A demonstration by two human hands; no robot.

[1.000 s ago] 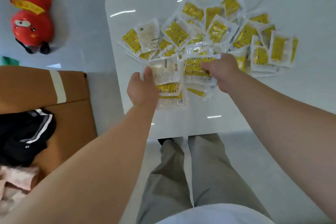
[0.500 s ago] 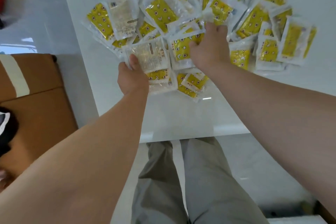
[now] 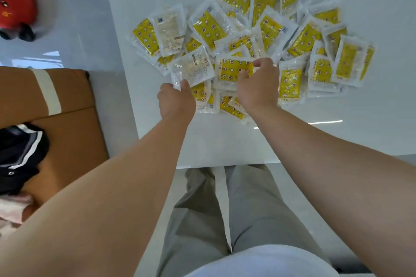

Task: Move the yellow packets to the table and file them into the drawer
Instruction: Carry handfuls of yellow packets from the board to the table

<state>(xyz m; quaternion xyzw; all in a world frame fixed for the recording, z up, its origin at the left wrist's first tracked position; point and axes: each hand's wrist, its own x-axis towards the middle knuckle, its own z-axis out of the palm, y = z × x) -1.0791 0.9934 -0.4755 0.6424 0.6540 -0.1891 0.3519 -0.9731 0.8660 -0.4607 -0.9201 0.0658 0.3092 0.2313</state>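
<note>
Yellow packets (image 3: pixel 301 38) heaped at the desk's (image 3: pixel 225 141) middle. Left hand (image 3: pixel 176 102) pinches a fanned stack (image 3: pixel 193 71) nearer the desk's front edge; right hand (image 3: pixel 258 87), fingers (image 3: pixel 262 64) pinching another packet (image 3: pixel 231 69). Risk: slick wrappers slide, spilling the stack.

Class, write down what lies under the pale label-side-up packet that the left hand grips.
Yellow packets poke out beneath the pale packet, above the white table. How many it covers is hidden, as are fingers of the left hand.
</note>
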